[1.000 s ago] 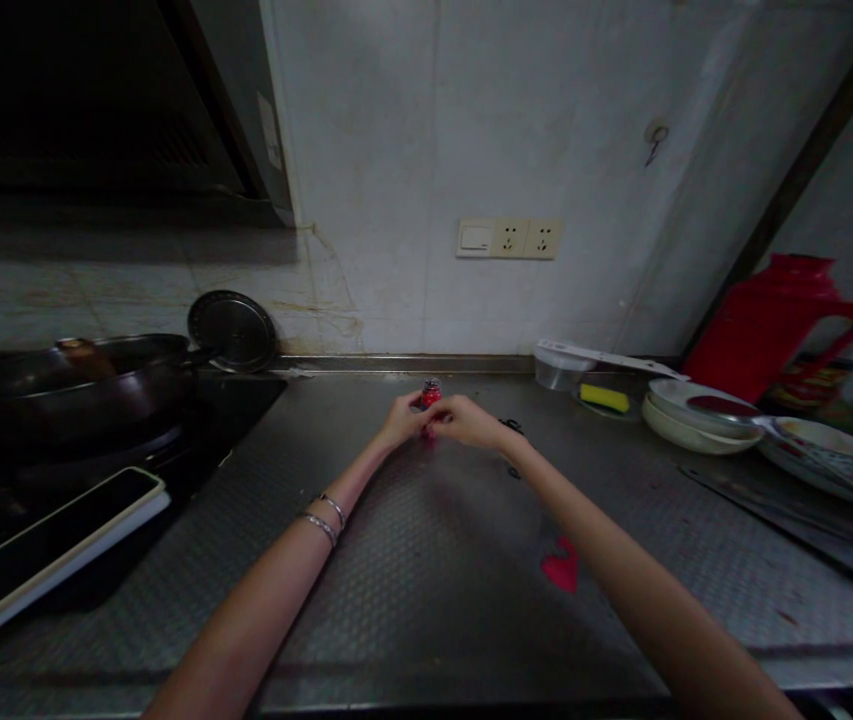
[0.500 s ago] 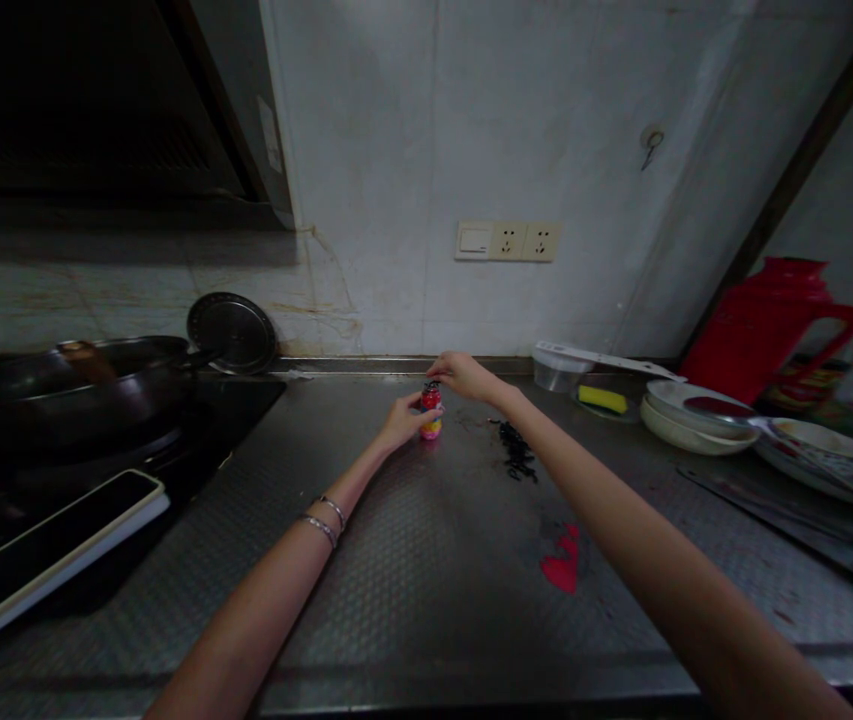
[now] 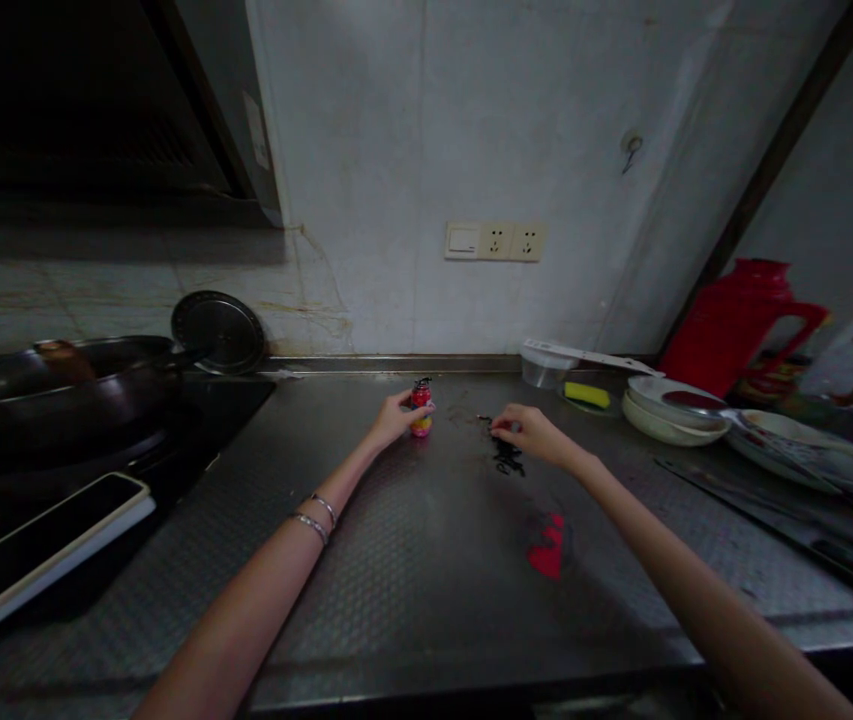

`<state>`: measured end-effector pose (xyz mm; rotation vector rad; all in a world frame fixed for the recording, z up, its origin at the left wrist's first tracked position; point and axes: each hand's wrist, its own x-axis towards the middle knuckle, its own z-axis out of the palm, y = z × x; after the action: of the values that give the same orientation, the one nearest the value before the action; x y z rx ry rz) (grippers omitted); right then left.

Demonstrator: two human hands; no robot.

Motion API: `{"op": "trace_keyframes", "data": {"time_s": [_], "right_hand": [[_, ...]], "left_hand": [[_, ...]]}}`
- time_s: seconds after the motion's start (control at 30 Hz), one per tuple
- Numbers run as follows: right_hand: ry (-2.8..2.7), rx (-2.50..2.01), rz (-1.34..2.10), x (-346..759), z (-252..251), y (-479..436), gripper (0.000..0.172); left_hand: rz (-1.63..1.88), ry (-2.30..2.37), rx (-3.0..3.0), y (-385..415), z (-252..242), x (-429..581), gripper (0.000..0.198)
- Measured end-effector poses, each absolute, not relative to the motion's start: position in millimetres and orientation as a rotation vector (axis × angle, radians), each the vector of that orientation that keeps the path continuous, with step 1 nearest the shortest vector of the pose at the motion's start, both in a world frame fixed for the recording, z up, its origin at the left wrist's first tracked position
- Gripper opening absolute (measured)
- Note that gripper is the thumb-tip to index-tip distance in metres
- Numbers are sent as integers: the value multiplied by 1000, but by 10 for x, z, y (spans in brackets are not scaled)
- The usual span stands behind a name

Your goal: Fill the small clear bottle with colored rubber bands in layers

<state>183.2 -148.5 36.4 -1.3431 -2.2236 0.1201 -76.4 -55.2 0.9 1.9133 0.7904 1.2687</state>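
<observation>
My left hand [image 3: 394,418] is wrapped round a small red bottle [image 3: 421,396] with yellow and pink on its lower part. The bottle stands upright on the metal counter, and dark strands show at its top. To the right, my right hand [image 3: 535,434] has its fingers pinched together at a heap of small black loops or strands [image 3: 508,458]. Whatever lies between those fingertips is too small to make out. Closer to me, red heart-shaped pieces [image 3: 547,553] lie flat on the counter.
A pan [image 3: 66,375] and a white-edged dark slab [image 3: 43,560] are on the left. At the right stand a clear tub [image 3: 544,370], a yellow sponge [image 3: 586,395], stacked bowls [image 3: 670,425], a red thermos jug [image 3: 733,320] and a long dark knife-like tool [image 3: 771,525].
My right hand has left the bottle's top and moved right and down to the black heap. My left hand still holds the bottle. The view has shifted slightly right.
</observation>
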Motion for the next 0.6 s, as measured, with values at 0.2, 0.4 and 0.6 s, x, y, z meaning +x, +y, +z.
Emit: {"op": "trace_keyframes", "data": {"time_s": [0.2,0.4,0.6], "right_hand": [[-2184,-1552,40,1925,77,-1927,30],[-2250,-1698,-149,1819,39,-2030,21],[-2244,-1772,-166,1910,21,-1952,22]], "left_hand": [[1265,841,1938,-564,35,-761,39],[1266,837,1908,-555,21,-750,38],[1276,845,1893,-572,35,-747,39]]}}
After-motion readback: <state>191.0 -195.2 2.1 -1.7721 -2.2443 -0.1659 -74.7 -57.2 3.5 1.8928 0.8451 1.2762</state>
